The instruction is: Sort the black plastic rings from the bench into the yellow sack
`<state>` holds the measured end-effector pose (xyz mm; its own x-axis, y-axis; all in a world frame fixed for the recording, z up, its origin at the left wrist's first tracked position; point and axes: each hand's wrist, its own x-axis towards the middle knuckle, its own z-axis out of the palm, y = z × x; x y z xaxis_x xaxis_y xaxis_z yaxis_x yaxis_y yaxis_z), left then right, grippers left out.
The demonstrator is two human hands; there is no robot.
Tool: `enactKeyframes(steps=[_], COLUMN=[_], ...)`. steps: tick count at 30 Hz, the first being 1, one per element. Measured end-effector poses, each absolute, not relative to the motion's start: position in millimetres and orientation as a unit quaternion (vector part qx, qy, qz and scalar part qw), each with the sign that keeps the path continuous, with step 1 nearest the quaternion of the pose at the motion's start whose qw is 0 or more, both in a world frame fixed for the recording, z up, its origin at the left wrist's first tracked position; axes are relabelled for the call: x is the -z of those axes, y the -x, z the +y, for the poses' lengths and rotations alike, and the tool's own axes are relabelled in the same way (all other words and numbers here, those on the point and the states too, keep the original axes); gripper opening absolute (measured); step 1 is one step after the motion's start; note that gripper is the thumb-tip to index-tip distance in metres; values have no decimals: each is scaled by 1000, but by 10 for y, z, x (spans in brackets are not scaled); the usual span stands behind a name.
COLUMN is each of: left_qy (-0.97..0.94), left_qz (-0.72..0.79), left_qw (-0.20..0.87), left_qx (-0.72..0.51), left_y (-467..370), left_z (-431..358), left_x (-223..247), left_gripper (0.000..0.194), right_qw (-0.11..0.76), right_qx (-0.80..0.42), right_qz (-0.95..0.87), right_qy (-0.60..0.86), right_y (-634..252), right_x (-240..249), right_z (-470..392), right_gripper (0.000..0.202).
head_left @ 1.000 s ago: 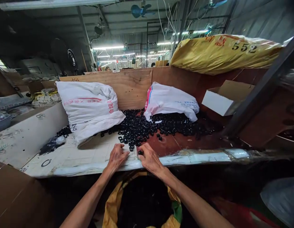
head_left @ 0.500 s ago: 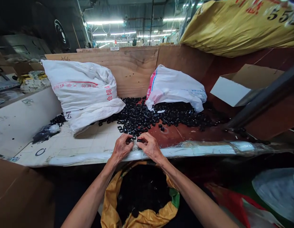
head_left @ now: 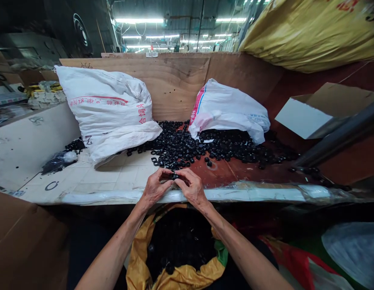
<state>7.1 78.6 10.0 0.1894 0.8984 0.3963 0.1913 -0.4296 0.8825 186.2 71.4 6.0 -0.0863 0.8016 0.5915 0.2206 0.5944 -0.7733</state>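
Observation:
My left hand [head_left: 158, 186] and my right hand [head_left: 191, 186] meet at the front edge of the bench, fingertips pinched round a small black part [head_left: 174, 176] between them. Just beyond my fingers lies a heap of small black parts [head_left: 181, 147]. A white sack [head_left: 111, 108] leans at the left of the heap. On the right another white sack [head_left: 229, 108] lies with black parts at its mouth. Below my hands, an open yellow sack [head_left: 183, 280] holds many black pieces.
A wooden board [head_left: 175, 88] closes the back of the bench. At the right are an open carton [head_left: 304, 117], a slanting dark bar [head_left: 338, 133] and a large yellow sack [head_left: 310, 36] higher up. A plastic bag [head_left: 58, 161] lies at the left.
My hands have come together, and the black pieces at their fingertips, apart before, now meet as one. The view has shifted slightly.

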Motion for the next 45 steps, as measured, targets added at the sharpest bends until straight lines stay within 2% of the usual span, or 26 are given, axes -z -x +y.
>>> enactKeyframes(steps=[4, 12, 17, 19, 22, 26, 31, 34, 39, 45], left_qy=[-699, -734, -738, -737, -743, -743, -757, -757, -721, -648], left_qz=[374, 331, 331, 334, 339, 346, 327, 323, 345, 389], left_qw=[329, 264, 256, 256, 260, 257, 231, 225, 286, 405], left_qx=[-512, -531, -530, -529, -516, -513, -516, -522, -528, -515], left_y=[-56, -43, -35, -37, -39, -36, -39, -44, -42, -35], left_z=[779, 788, 783, 778, 772, 772, 765, 765, 781, 784], left_x=[-122, -121, -114, -117, -119, -118, -125, -122, -118, -172], left_gripper=[21, 15, 14, 13, 15, 17, 16, 15, 13, 21], right_qw=[574, 566, 529, 535, 553, 539, 525, 508, 512, 555], right_qx=[-275, -286, -174, -153, -189, -257, -211, -233, -343, -299], right_qz=[-675, -670, -716, -713, -696, -701, -704, -706, -678, -700], right_qy=[373, 385, 420, 428, 417, 391, 429, 435, 400, 336], right_y=[-1856, -1842, -1812, -1807, -1821, -1848, -1839, -1839, -1870, -1904], right_x=[-68, -70, -16, -16, -42, -80, -99, -121, -124, -114], right_z=[698, 702, 726, 717, 683, 653, 692, 713, 722, 735], right_gripper=[11, 11, 31, 30, 16, 16, 18, 21, 12, 15])
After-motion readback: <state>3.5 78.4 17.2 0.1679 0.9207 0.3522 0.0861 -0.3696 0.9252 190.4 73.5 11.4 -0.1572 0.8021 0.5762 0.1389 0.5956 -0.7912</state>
